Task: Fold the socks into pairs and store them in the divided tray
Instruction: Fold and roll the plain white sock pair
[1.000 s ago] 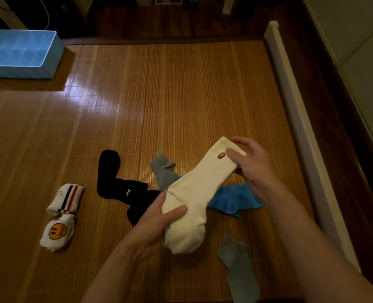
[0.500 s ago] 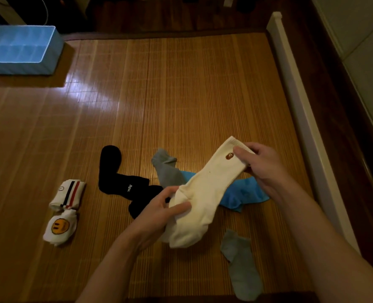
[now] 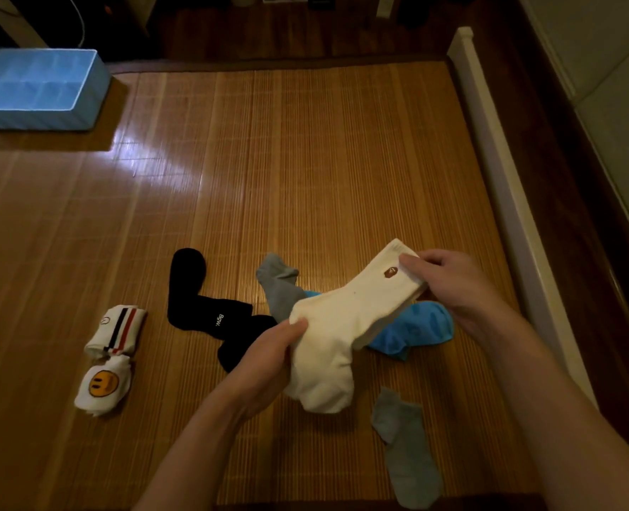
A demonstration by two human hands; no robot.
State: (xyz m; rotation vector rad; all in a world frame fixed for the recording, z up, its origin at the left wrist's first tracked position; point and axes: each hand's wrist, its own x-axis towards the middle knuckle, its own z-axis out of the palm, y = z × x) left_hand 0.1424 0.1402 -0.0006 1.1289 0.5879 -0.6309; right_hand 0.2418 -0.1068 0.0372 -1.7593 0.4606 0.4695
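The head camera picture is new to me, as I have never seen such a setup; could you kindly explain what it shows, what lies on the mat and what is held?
There is no machine here. A person wears a camera on the head, so you look down at their own two bare hands. The left hand grips the foot end of a cream sock, and the right hand pinches its cuff. On the bamboo mat lie black socks, a blue sock, two grey socks, a folded striped pair and a folded smiley pair. The blue divided tray sits at the far left.
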